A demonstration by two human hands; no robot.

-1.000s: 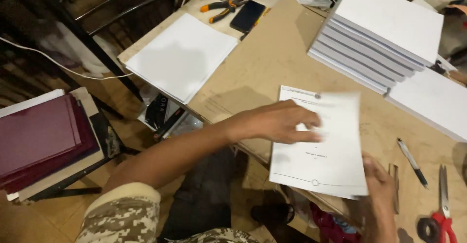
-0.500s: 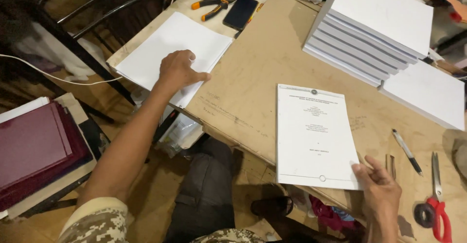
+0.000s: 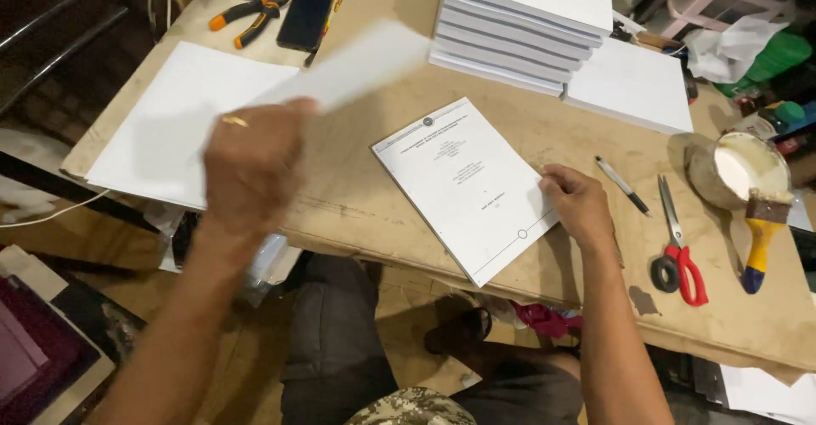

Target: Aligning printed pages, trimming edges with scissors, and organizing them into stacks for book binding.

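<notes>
Left hand (image 3: 251,166) lifts a white sheet (image 3: 353,68); right hand (image 3: 578,204) presses the booklet (image 3: 463,183).

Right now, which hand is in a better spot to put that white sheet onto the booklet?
Probably the left hand: it holds the white sheet lifted above the table. The right hand is pressing on the booklet at its right edge, so it looks busy steadying it.

Left hand (image 3: 251,166) lifts a white sheet (image 3: 357,68); right hand (image 3: 578,204) presses the booklet (image 3: 463,183)
</notes>
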